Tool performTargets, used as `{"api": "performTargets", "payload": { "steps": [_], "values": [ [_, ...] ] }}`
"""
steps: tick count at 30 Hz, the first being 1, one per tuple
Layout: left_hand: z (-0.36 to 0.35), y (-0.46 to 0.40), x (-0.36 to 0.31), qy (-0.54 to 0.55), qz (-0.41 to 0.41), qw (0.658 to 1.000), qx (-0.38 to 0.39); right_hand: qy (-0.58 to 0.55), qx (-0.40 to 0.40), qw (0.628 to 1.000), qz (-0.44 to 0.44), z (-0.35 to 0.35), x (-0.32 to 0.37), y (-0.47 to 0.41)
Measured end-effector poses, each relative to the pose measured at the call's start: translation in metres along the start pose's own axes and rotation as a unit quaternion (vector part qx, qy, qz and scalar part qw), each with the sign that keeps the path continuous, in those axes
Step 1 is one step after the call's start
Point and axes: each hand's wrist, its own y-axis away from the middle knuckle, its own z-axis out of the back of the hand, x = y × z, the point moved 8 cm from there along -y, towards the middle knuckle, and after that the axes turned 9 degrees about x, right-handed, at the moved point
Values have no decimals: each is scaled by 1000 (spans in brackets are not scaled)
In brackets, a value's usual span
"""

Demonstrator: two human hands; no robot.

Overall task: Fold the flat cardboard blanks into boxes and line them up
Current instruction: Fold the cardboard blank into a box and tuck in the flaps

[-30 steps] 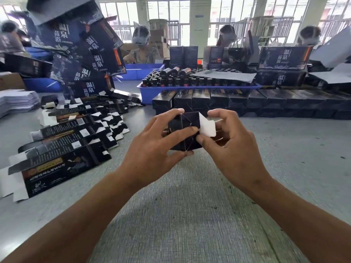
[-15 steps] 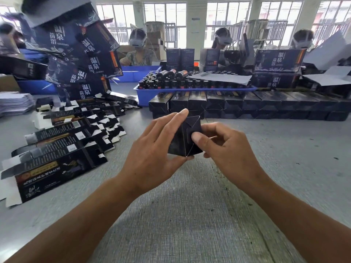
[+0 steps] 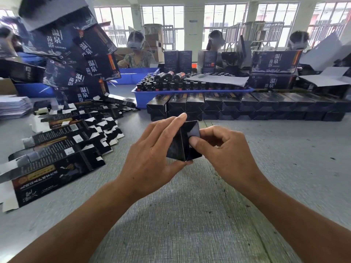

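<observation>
Left of centre on the grey tabletop (image 3: 190,215), flat blanks (image 3: 57,149) lie fanned. Above the tabletop's middle, the left hand (image 3: 152,156) grips a dark box (image 3: 179,147), long axis pointing away; right hand (image 3: 226,154) fingers (image 3: 195,142) press its near end flap. Finished boxes (image 3: 247,106) line the far edge.

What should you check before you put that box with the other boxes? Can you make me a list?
1. Box held firmly: ok. The left hand wraps the dark box and the right hand steadies it.
2. End flap closed: cannot tell. The right thumb presses on the flap, hiding the tuck.
3. Far end closed: cannot tell, it faces away.
4. Row to join: ok. The finished boxes stand lined up behind the hands.
5. Free path to the row: ok. Bare table lies between the hands and the row.
6. More blanks ready: ok. The flat blanks lie fanned out on the left.
</observation>
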Motion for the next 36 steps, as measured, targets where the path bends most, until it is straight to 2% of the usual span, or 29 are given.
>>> {"api": "performTargets", "payload": {
  "steps": [4, 7, 9, 11, 14, 16, 17, 19, 20, 22, 25, 27, 31, 33, 36],
  "values": [
    [1, -1, -2, -5, -6, 1000, -2, 6, 30, 1000, 3, -5, 0, 1],
    [-3, -2, -10, -22, -45, 999, 0, 27, 46, 999, 5, -12, 0, 2],
    [-5, -2, -14, -25, -71, 997, -2, 22, 31, 999, 12, -11, 1, 2],
    [-5, -1, -12, -26, -65, 998, -3, -31, 1, 1000, 0, -7, -3, 0],
    [4, 0, -1, -12, -4, 999, -40, -135, -40, 989, -51, 2, -16, -3],
    [11, 1, 11, 33, 71, 994, -75, -219, -42, 972, -80, 5, -27, -6],
    [13, 2, 21, 80, 124, 986, -82, -247, -29, 964, -91, 4, -32, -8],
    [9, 6, 40, 215, 220, 948, -82, -270, 17, 957, -107, -2, -37, -9],
    [5, 7, 45, 288, 249, 921, -75, -268, 45, 956, -114, -8, -38, -8],
    [-3, 6, 50, 408, 256, 874, -65, -238, 99, 958, -126, -19, -40, -6],
    [-3, 1, 45, 500, 212, 837, -69, -161, 163, 965, -126, -31, -36, -2],
    [0, 0, 43, 513, 196, 833, -73, -151, 141, 972, -116, -27, -32, -2],
    [-1, 1, 34, 506, 176, 843, -43, -120, 43, 992, -16, -2, -9, -5],
    [-6, 0, 29, 508, 170, 844, -20, -120, 35, 992, 21, 2, -2, -5],
    [-10, 0, 27, 504, 173, 846, 6, -87, 57, 994, 28, 0, 3, -4]
  ]
}}
